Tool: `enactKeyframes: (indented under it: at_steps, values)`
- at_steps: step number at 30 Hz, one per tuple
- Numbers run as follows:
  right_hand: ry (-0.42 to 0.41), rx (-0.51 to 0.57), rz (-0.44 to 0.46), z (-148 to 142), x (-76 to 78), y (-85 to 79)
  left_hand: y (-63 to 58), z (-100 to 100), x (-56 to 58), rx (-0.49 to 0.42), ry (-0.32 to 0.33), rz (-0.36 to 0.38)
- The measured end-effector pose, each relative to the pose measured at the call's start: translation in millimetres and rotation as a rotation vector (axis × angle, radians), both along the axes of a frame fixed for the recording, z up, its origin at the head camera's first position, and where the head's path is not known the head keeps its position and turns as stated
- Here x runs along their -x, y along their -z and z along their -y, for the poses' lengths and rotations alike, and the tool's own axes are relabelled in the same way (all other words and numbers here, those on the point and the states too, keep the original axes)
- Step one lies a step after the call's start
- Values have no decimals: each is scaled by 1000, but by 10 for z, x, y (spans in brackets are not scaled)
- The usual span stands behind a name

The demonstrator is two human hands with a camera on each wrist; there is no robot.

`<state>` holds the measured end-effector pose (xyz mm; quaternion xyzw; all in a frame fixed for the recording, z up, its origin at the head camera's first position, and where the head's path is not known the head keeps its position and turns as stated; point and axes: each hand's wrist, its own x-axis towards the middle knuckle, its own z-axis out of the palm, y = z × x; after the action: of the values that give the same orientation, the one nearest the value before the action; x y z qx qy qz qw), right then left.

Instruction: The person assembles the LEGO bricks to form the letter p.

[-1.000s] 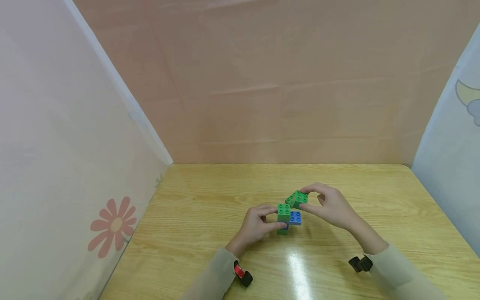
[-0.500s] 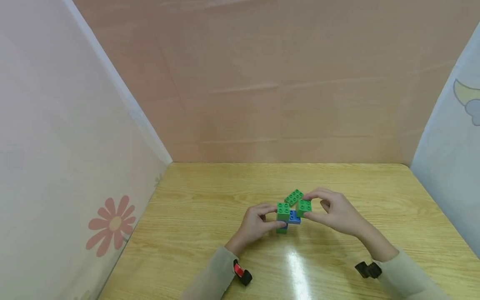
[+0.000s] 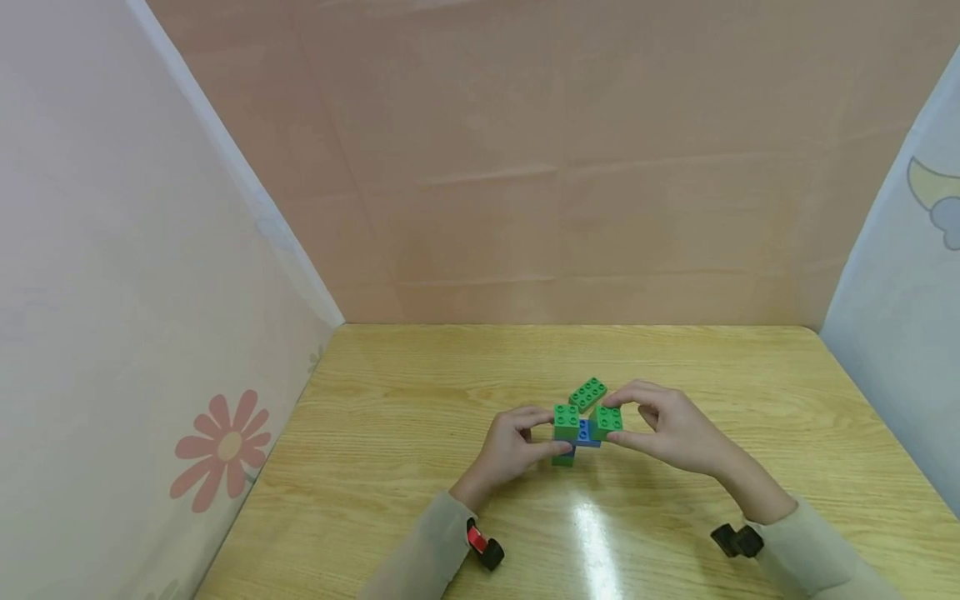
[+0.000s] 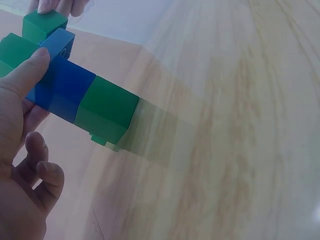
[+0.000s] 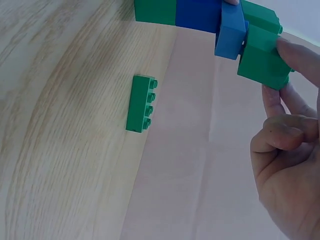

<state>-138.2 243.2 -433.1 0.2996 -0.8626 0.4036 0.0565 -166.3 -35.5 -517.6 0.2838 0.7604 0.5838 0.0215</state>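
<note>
While the left hand [image 3: 508,450] pinches the stack [image 3: 566,422], the right hand [image 3: 667,427] pinches a green block [image 3: 606,422] at its three o'clock, over the blue brick [image 3: 583,431]. Seating appears underway; aligned downward pressure seems required next.

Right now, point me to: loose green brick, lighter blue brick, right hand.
Loose green brick [image 5: 137,104], right wrist view: smooth side.
Lighter blue brick [image 3: 583,430], head view: studded top.
Right hand [image 3: 675,427], head view: back of the hand.

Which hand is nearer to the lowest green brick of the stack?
Left. The left hand holds the stack just above the lowest green brick; the right hand is farther, higher and to its right.
</note>
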Motion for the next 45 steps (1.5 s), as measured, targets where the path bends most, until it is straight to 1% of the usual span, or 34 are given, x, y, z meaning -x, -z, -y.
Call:
enactKeyframes:
  at_steps: [10,12,21,29,33,39,45]
  values:
    - [-28,-87,-90,31,28,-81,24,1,15,-16,22,-17]
    - [-27,-108,-98,39,35,-93,31,1,17,-12,24,-21]
    - [-26,-135,-99,51,39,-118,49,-3,30,-23,24,-24]
    - [-25,-169,-78,73,49,-165,57,-4,30,-30,23,-15]
    - [-27,-160,-52,72,43,-173,54,-9,30,-28,27,-17]
    - [-25,-141,-37,54,61,-139,48,-12,36,-34,24,-25]
    - [-7,-117,28,22,68,-94,60,-8,33,-30,28,-33]
